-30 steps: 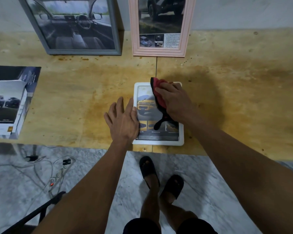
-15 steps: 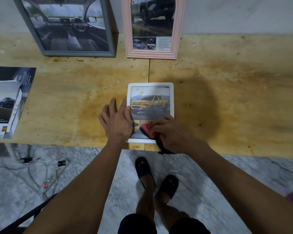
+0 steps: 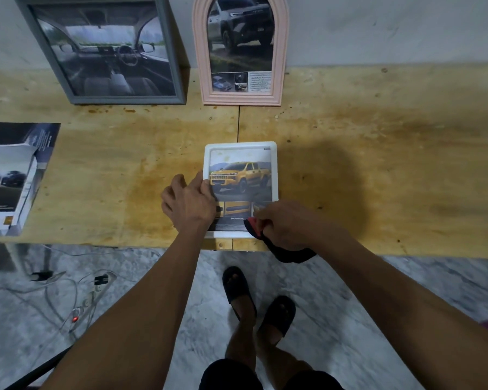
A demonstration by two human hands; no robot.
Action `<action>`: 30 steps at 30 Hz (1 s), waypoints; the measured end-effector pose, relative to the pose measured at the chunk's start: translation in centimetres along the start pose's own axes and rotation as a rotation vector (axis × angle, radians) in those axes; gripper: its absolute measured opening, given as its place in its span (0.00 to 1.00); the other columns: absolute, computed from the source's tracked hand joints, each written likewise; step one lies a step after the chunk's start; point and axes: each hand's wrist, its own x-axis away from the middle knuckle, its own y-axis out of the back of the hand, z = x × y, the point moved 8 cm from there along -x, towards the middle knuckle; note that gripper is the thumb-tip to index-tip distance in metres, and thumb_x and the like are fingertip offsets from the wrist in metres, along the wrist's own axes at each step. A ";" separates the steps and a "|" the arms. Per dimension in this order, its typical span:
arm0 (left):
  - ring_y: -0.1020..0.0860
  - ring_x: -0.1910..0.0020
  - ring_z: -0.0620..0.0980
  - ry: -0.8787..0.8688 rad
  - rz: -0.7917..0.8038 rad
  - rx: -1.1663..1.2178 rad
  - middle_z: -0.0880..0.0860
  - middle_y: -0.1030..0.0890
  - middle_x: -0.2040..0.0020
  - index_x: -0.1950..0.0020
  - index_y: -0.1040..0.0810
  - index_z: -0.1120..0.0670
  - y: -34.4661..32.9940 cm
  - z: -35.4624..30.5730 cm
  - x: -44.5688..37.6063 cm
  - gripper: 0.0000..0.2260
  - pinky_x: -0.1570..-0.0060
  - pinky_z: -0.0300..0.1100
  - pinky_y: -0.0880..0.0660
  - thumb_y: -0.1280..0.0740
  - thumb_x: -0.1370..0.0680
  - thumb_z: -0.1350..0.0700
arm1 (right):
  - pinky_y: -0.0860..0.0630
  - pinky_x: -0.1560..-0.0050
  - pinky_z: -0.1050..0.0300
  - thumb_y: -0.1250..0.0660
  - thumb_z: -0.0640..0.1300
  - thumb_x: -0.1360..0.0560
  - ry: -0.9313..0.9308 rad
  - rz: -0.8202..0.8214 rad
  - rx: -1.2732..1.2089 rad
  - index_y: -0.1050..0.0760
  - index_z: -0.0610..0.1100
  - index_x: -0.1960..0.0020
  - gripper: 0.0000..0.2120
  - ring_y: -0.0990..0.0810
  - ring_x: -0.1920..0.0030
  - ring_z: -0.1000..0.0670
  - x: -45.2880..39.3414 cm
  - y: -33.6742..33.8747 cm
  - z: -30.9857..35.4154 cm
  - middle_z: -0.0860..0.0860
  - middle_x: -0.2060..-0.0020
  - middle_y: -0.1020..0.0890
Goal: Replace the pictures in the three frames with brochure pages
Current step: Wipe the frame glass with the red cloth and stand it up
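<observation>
Brochure stack (image 3: pixel 9 175) cut off at left edge; small print unreadable.

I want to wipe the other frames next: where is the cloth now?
The cloth is in the right hand, at the white frame's near right corner, hanging over the table edge.
</observation>
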 end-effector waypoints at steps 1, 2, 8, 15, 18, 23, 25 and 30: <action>0.44 0.27 0.61 0.009 0.012 0.005 0.54 0.36 0.25 0.34 0.24 0.40 0.1 0.0 -0.1 0.15 0.28 0.59 0.45 0.44 0.17 0.45 | 0.34 0.63 0.57 0.40 0.40 0.24 -0.021 0.014 -0.033 0.25 0.47 0.58 0.08 0.27 0.59 0.49 0.3 0.5 -0.1 0.53 0.62 0.26; 0.44 0.27 0.61 0.023 0.028 0.014 0.54 0.36 0.25 0.33 0.23 0.40 0.2 0.0 -0.2 0.15 0.28 0.59 0.45 0.43 0.17 0.45 | 0.33 0.61 0.58 0.40 0.40 0.24 -0.049 0.003 -0.077 0.22 0.45 0.55 0.08 0.25 0.57 0.49 0.6 1.3 -0.4 0.51 0.59 0.22; 0.45 0.26 0.61 0.035 0.091 0.051 0.54 0.38 0.24 0.32 0.24 0.40 0.4 0.1 -0.6 0.15 0.28 0.60 0.45 0.43 0.17 0.46 | 0.26 0.46 0.49 0.40 0.38 0.24 -0.247 -0.617 -0.167 0.19 0.43 0.46 0.13 0.23 0.49 0.41 3.4 6.5 -6.5 0.43 0.50 0.19; 0.44 0.26 0.62 0.003 0.099 0.098 0.56 0.37 0.25 0.32 0.25 0.46 1.0 0.8 0.3 0.16 0.31 0.61 0.42 0.41 0.18 0.46 | 0.36 0.35 0.43 0.27 0.57 0.30 -0.456 -0.522 0.022 0.33 0.41 0.28 0.37 0.36 0.34 0.36 3.7 0.5 -10.3 0.41 0.29 0.33; 0.43 0.27 0.62 0.011 0.122 0.097 0.57 0.36 0.25 0.33 0.24 0.48 1.3 0.9 0.7 0.16 0.32 0.61 0.39 0.39 0.18 0.46 | 0.34 0.34 0.38 0.26 0.55 0.29 -0.501 -0.509 0.019 0.38 0.48 0.25 0.38 0.43 0.29 0.37 3.9 -0.8 -10.1 0.45 0.25 0.40; 0.41 0.27 0.62 0.011 0.152 0.089 0.56 0.33 0.27 0.34 0.23 0.47 1.4 0.6 0.9 0.16 0.33 0.61 0.35 0.34 0.21 0.45 | 0.34 0.37 0.39 0.28 0.52 0.29 -0.601 -0.548 0.108 0.35 0.49 0.32 0.30 0.41 0.32 0.39 4.3 0.4 -8.9 0.47 0.30 0.36; 0.42 0.27 0.62 0.013 0.152 0.093 0.56 0.33 0.27 0.34 0.22 0.46 1.4 0.7 0.8 0.15 0.32 0.61 0.35 0.34 0.20 0.47 | 0.35 0.38 0.41 0.34 0.45 0.27 -0.584 -0.626 0.163 0.33 0.46 0.33 0.23 0.38 0.34 0.39 4.2 1.7 -7.0 0.45 0.33 0.33; 0.40 0.28 0.62 0.022 0.140 0.093 0.56 0.33 0.28 0.35 0.21 0.44 1.8 0.4 0.9 0.13 0.32 0.60 0.34 0.33 0.20 0.50 | 0.30 0.48 0.48 0.37 0.37 0.29 -0.444 -0.552 -0.194 0.28 0.39 0.45 0.13 0.27 0.45 0.40 0.9 2.0 -3.8 0.43 0.46 0.24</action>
